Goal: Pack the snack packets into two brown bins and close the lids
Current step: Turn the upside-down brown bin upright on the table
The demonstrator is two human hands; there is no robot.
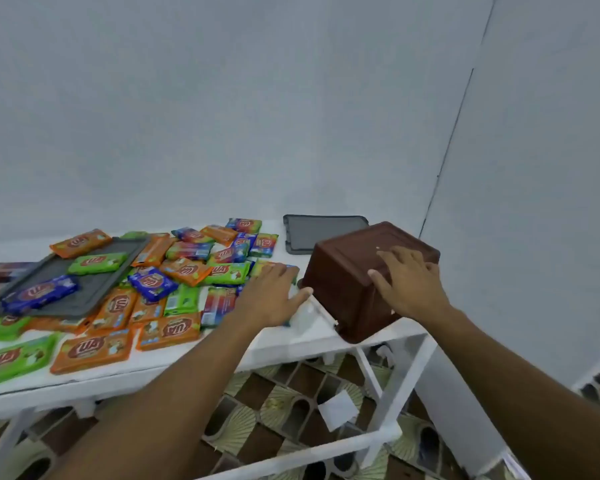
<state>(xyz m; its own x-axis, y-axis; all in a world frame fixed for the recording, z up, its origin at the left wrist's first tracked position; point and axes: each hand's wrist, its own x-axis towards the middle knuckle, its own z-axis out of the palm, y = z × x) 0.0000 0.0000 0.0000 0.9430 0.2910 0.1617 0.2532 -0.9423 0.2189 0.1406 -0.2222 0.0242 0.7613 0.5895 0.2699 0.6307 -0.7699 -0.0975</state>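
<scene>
Resting on the upturned base of the brown bin [343,282], the R hand [409,285] has its fingers spread flat, curled round nothing; the bin sits tilted, bottom up, at the right end of the white table [281,344]. L hand [271,296] lies just beside the bin's rim w/ fingers straight, over the edge of the scattered snack packets [184,270]. One grey lid [323,232] lies behind the bin by the wall, a second grey lid [94,289] at left w/ packets on it
</scene>
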